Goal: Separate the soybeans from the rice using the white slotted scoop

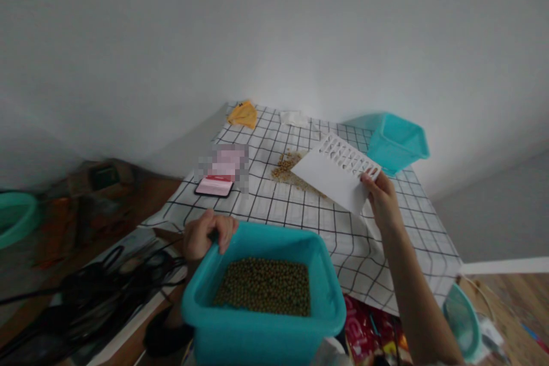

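While the left hand (210, 234) clasps the teal bin (266, 323) at its far-left corner, grains (270, 286) lie inside, right of this grip; further right I see the slotted white card (332, 174), its right end pinched by the right hand (381, 194).

Looks like a room in somebody's home we've got here: a table (266, 203) dressed in a checked cloth, a plain pale wall (274, 28) rising right behind it, and wood-look flooring (523, 291) showing off to its right! Household goods all around it, too: a turquoise tub (261, 343) at its near edge, a plastic basket (386, 154) towards its back right, dark cables (79, 283) tangled to its left.
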A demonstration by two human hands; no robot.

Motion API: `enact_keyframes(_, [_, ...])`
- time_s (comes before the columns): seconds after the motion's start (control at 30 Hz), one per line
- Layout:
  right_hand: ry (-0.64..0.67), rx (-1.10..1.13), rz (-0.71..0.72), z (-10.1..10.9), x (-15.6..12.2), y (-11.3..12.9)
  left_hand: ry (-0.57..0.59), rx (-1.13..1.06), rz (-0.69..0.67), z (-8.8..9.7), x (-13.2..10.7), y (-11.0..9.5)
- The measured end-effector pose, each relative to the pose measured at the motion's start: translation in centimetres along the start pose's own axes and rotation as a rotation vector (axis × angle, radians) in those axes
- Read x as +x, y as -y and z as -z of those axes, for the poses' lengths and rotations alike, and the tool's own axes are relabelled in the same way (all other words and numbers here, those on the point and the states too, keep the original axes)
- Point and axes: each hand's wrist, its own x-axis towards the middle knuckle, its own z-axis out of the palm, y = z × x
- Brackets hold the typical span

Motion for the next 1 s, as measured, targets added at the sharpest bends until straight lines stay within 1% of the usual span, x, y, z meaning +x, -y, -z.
enact_keyframes(0.03, [0.006, -0.003, -0.002, 0.3, -0.2, 0.0, 0.012, -0.006, 0.01, 0.0, 0.0, 0.1])
enact_keyframes(0.1, [0.078, -0.018, -0.017, 0.3, -0.8, -0.2, 0.025, -0.018, 0.027, -0.4, 0.1, 0.5])
enact_keyframes(0.27, [0.358, -0.088, 0.005, -1.8, -2.3, -0.9, 0.0, -0.05, 0.052, -2.3, 0.0, 1.3])
enact_keyframes(0.3, [0.388, -0.109, 0.009, -2.2, -2.3, -1.0, -0.009, -0.057, 0.055, -2.7, -0.1, 1.4])
enact_keyframes(0.37, [0.406, -0.157, 0.035, -2.8, -2.0, -1.3, -0.032, -0.068, 0.061, -3.3, -0.1, 1.2])
enact_keyframes(0.43, [0.368, -0.198, 0.088, -2.9, -1.3, -1.5, -0.052, -0.077, 0.065, -3.7, 0.1, 1.0])
enact_keyframes(0.5, [0.293, -0.224, 0.135, -2.6, -0.6, -1.7, -0.054, -0.081, 0.068, -3.9, 0.5, 0.7])
enact_keyframes(0.6, [0.182, -0.237, 0.151, -1.7, 0.1, -2.1, -0.031, -0.083, 0.08, -4.0, 1.3, 0.7])
enact_keyframes(0.7, [0.079, -0.218, 0.145, -0.4, 0.3, -2.2, 0.0, -0.085, 0.094, -4.2, 2.0, 1.0])
enact_keyframes(0.77, [-0.005, -0.188, 0.167, 0.7, 0.5, -2.0, 0.014, -0.085, 0.104, -4.2, 2.2, 1.2])
enact_keyframes(0.9, [-0.146, -0.169, 0.239, 3.1, 1.2, -1.1, 0.035, -0.09, 0.118, -4.3, 2.3, 1.6])
enact_keyframes(1.0, [-0.223, -0.185, 0.255, 4.4, 1.6, -0.7, 0.058, -0.108, 0.112, -4.4, 2.1, 1.9])
